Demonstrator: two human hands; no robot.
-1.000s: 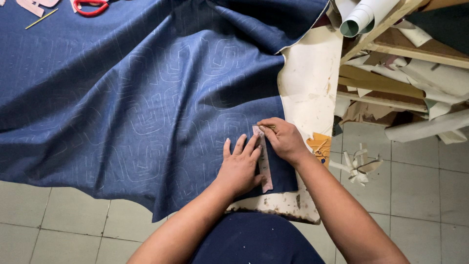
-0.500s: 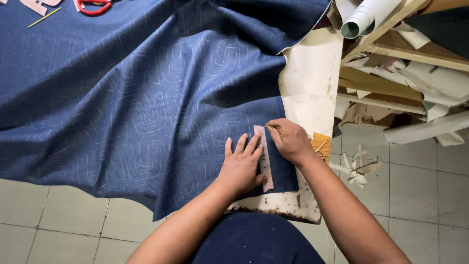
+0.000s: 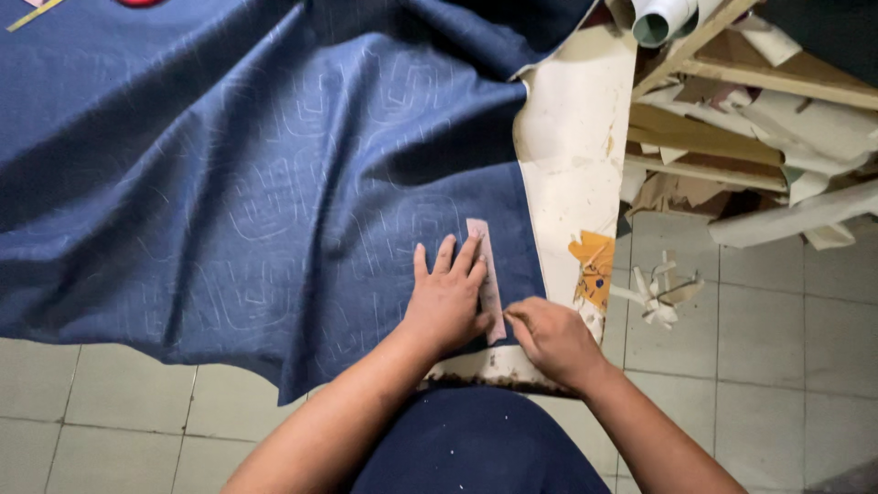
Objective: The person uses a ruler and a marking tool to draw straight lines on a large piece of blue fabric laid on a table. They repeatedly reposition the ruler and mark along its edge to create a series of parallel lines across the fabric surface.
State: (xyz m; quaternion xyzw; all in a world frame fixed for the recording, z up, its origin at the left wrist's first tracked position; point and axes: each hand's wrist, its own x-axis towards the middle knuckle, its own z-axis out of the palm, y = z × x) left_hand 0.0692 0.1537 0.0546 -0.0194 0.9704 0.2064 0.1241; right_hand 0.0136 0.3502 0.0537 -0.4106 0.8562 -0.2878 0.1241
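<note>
Head view, left to right: one dark blue cloth (image 3: 229, 183), faintly chalk-marked, spread over one worn cream table (image 3: 576, 137). Left hand (image 3: 448, 297), flat with fingers spread, presses one narrow pink template strip (image 3: 485, 274) onto the cloth near its right edge. Right hand (image 3: 549, 338), fingers pinched, touches the strip's lower end; what it grasps cannot be told. One rolled paper tube (image 3: 663, 18) lies among wooden slats (image 3: 732, 78).

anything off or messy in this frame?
Mostly around the work, not in it. Paper scraps lie scattered on the tiled floor right of the table, whose edge is stained and chipped. The blue fabric is rumpled. The left hand presses a pink strip flat; the right hand is at its lower end.
</note>
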